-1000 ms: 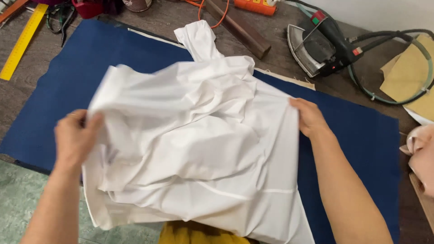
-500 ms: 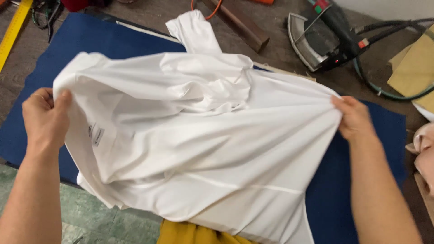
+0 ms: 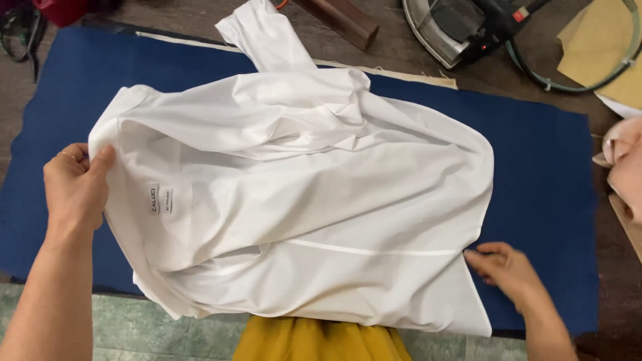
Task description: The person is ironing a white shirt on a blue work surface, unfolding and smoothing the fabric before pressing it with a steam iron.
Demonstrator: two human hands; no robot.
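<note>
Head view, looking down on the work surface: a crumpled white cotton shirt [image 3: 301, 200] lies spread over a dark blue cloth pad [image 3: 548, 174], which covers most of a brown wooden table [image 3: 401, 50]. The garment's long axis runs roughly left to right between the two hands, with one sleeve trailing away toward the far edge of the pad.

Left hand [image 3: 73, 187]: closed on the shirt's left edge, thumb on top of the fabric, fingers curled behind it; this edge looks raised slightly off the pad. A small white sewn label sits just beside this grip.

Right hand [image 3: 505, 267]: lower and nearer the body, fingers loosely extended, fingertips touching the shirt's lower right corner. Whether it pinches the fabric or only rests against it cannot be told.

The shirt lies directly ahead of the person, between the hands. The left hand has the firmer contact; the right sits at the hem side.

Surroundings: a grey metal iron with black handle [image 3: 468, 27] lies well apart at the far right. Yellow fabric [image 3: 314, 341] shows at the near edge.
</note>
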